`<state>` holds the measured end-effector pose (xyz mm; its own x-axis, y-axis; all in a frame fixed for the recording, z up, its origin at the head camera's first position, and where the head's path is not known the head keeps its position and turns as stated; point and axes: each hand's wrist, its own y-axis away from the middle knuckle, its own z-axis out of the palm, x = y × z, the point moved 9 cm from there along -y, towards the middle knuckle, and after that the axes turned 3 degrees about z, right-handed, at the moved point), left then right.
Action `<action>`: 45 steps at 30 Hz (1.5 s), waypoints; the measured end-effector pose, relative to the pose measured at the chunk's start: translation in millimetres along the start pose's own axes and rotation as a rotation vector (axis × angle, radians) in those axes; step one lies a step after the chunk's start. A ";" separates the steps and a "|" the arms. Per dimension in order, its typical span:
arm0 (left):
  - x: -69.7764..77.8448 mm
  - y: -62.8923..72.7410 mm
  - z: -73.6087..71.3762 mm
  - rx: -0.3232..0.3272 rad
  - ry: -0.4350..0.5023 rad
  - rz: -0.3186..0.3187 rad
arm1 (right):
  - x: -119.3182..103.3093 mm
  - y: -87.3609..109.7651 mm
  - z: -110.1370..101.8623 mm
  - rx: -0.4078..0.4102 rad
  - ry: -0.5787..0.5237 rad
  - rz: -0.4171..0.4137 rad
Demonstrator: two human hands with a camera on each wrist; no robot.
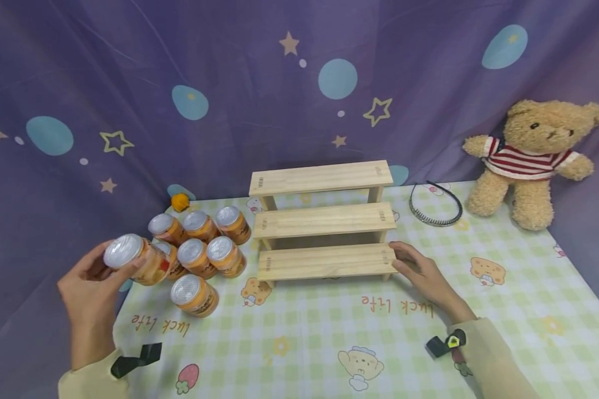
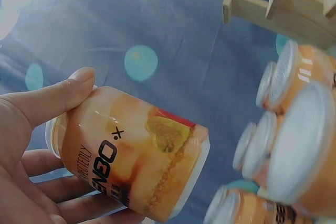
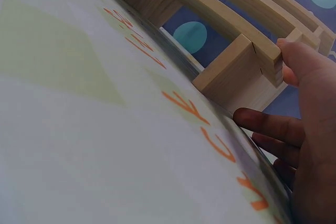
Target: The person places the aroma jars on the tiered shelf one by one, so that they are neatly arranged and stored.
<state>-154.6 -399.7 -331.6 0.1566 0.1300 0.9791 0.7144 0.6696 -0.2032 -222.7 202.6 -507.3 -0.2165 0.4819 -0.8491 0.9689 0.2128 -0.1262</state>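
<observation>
Holding a squat orange can with a silver lid (image 1: 152, 265) tilted near the left end of the bench (image 1: 304, 321), which is covered in a green-and-white checked cloth, a person's left hand (image 1: 91, 288) curls thumb and fingers around the can, its grip spread just as wide as the can's body. Immediately to the right, seven matching upright cans (image 1: 199, 258) crowd together on the bench, one of them partly hidden by the held can in the head view; they stand between that can and the shelves. Behind the group, close to the purple curtain (image 1: 259, 72) printed with stars and blue ovals, lies a small yellow-orange object (image 1: 180, 202), too small to identify. At centre stands a three-step pale wooden rack (image 1: 324, 221). At the right end of its lowest step is the right hand (image 1: 424, 277), thumb touching the corner and other fingers apart below, near the cloth; its grip is loosely spread, with nothing wrapped inside. Beyond that hand, toward the back, lies a black toothed headband (image 1: 437, 223), and at far right sits a tan plush bear in a red-and-white striped shirt (image 1: 521, 165), against the curtain.
</observation>
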 end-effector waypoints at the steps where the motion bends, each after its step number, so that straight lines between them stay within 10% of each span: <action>1: 2.4 0.2 4.1 -0.010 0.003 0.005 | 0.2 -0.1 0.2 0.000 0.002 -0.001; 22: 45.9 12.9 97.0 -0.283 0.055 0.165 | -0.4 0.3 -0.4 0.004 0.000 -0.008; 45: 61.9 30.0 179.5 -0.451 0.042 0.147 | 2.5 -0.2 -0.6 0.011 0.002 -0.021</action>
<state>-245.9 -240.4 -275.0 0.2992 0.1633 0.9401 0.9060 0.2605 -0.3336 -223.5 204.3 -509.1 -0.2369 0.4789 -0.8453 0.9654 0.2135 -0.1496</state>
